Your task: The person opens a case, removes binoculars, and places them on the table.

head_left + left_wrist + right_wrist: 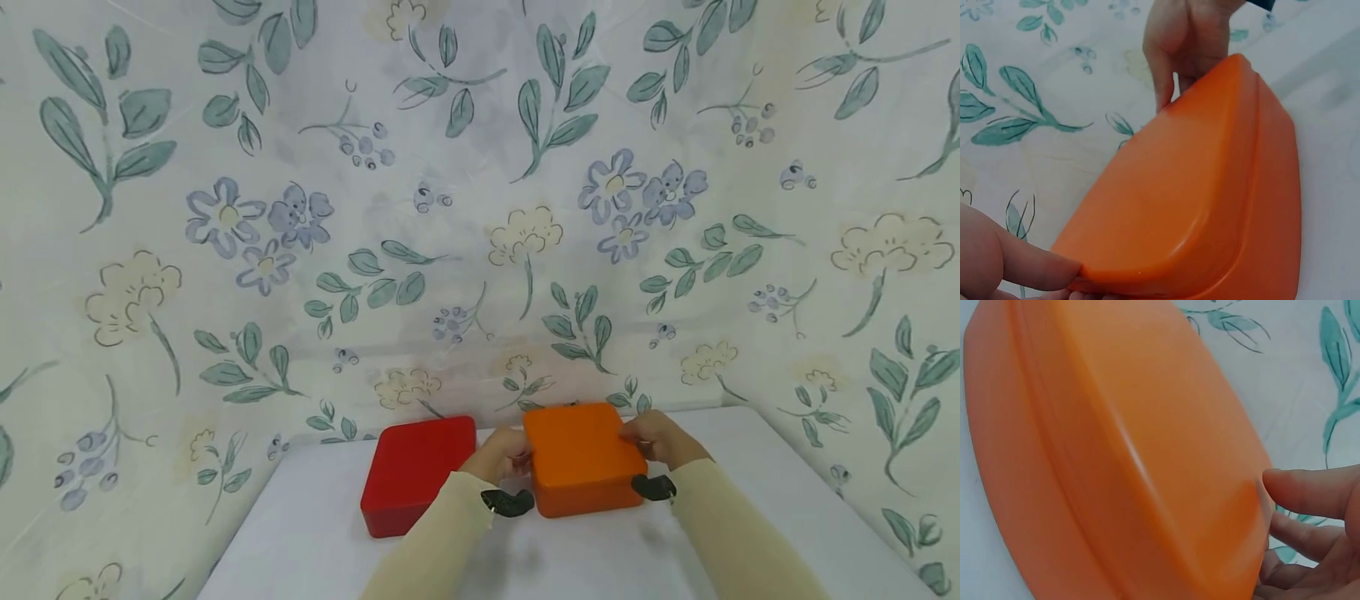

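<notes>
From where I stand there are two boxes, one red box and one orange box, side by side near the far edge of the worktop, the red towards its far left corner. The left hand and right hand grip the orange one from opposite sides, presumably to keep it level.
</notes>
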A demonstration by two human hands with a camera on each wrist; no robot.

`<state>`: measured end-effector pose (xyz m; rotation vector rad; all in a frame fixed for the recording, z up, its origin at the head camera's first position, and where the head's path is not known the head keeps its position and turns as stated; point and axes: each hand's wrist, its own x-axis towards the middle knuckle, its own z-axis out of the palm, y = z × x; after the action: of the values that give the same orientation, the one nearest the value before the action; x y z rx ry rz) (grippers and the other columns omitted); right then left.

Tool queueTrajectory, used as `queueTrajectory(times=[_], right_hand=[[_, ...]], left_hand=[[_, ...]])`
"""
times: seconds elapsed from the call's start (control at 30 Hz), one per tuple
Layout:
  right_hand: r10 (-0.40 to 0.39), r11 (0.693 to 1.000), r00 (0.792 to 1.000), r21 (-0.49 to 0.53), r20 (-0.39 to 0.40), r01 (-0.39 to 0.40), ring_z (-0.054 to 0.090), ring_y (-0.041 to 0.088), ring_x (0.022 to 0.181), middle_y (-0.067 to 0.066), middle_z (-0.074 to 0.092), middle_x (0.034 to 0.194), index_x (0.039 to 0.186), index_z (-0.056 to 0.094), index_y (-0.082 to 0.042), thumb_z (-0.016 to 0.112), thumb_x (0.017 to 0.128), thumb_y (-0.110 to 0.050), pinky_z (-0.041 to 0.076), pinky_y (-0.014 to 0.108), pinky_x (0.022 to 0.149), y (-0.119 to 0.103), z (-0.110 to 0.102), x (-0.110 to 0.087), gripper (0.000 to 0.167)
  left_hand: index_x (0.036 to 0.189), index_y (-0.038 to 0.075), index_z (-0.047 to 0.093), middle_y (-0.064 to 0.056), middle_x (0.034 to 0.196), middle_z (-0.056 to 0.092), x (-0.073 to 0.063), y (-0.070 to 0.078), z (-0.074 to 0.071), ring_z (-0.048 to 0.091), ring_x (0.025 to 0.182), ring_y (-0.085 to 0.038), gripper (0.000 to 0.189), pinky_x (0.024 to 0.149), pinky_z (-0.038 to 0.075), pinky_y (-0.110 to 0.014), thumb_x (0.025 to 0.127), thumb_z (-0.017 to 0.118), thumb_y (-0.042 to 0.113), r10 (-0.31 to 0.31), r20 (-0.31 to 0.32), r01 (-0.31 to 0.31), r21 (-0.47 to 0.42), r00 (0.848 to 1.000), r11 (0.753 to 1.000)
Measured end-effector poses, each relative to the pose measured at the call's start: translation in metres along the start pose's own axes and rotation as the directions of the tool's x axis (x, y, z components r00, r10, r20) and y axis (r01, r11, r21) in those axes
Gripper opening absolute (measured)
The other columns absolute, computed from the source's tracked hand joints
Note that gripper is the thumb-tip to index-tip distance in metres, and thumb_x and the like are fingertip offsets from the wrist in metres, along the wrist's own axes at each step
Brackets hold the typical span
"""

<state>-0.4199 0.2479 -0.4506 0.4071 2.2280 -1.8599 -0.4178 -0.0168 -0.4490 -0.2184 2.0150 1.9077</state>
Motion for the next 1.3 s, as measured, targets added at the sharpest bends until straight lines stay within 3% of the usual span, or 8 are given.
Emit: queueTrajectory(times=[0.17,0.4,0.57,0.87,1.13,1.3], right_hand=[[-0.002,0.998,1.000,0.059,0.015,0.001,0.056,0.035,0.103,0.027,0.053,0.122,0.126,0.047,0.020,0.059,0.092,0.004,0.050,0.044,0.093,0.004,-0.003,0.000,0.040],[-0.040,0.987,0.998,0.158,0.039,0.033,0.058,0.033,0.104,0.028,0.053,0.126,0.131,0.044,0.020,0.063,0.090,0.006,0.048,0.047,0.095,-0.003,-0.005,-0.004,0.047],[-0.060,0.992,0.995,0.113,0.075,0.051,0.051,0.039,0.117,0.032,0.043,0.137,0.134,0.039,0.020,0.061,0.091,0.004,0.044,0.048,0.099,-0.008,-0.010,-0.006,0.051],[-0.068,0.996,0.984,0.069,0.164,0.058,0.053,0.038,0.115,0.027,0.049,0.133,0.136,0.039,0.016,0.061,0.095,-0.007,0.045,0.049,0.098,-0.001,-0.022,-0.018,0.051],[-0.068,0.997,0.971,0.063,0.231,0.055,0.058,0.032,0.103,0.019,0.058,0.121,0.134,0.042,0.016,0.061,0.095,-0.011,0.052,0.043,0.088,0.013,-0.030,-0.035,0.051],[-0.072,0.997,0.966,0.050,0.250,0.062,0.058,0.033,0.104,0.023,0.054,0.126,0.137,0.035,0.017,0.061,0.096,-0.012,0.052,0.043,0.090,0.012,-0.032,-0.046,0.056]], left_hand=[[0.103,-0.008,0.056,-0.012,0.085,0.056,0.000,-0.001,0.000,0.055,0.070,-0.020,0.018,0.062,0.053,-0.027,0.086,0.060,-0.009,-0.002,-0.027,0.003,0.021,1.000,1.000],[0.107,-0.004,0.060,-0.012,0.092,0.056,-0.004,0.007,-0.006,0.055,0.075,-0.021,0.020,0.069,0.054,-0.028,0.089,0.055,-0.011,-0.014,0.000,0.014,-0.054,1.000,0.998],[0.118,-0.001,0.059,-0.010,0.093,0.058,-0.010,0.014,-0.008,0.056,0.078,-0.022,0.032,0.071,0.053,-0.030,0.088,0.056,-0.011,0.013,0.036,-0.010,-0.067,0.999,0.998],[0.138,-0.008,0.042,-0.015,0.108,0.059,-0.029,0.014,-0.008,0.058,0.086,-0.026,0.051,0.083,0.054,-0.040,0.089,0.056,-0.011,0.057,0.138,-0.051,-0.045,0.989,0.998],[0.129,-0.005,0.046,-0.016,0.104,0.061,-0.050,0.002,-0.009,0.061,0.084,-0.025,0.040,0.079,0.056,-0.039,0.090,0.059,-0.006,0.089,0.179,-0.081,-0.055,0.980,0.995],[0.124,-0.004,0.050,-0.015,0.103,0.063,-0.061,-0.006,-0.013,0.062,0.083,-0.025,0.034,0.082,0.055,-0.041,0.091,0.061,-0.003,0.098,0.175,-0.086,-0.074,0.980,0.994]])
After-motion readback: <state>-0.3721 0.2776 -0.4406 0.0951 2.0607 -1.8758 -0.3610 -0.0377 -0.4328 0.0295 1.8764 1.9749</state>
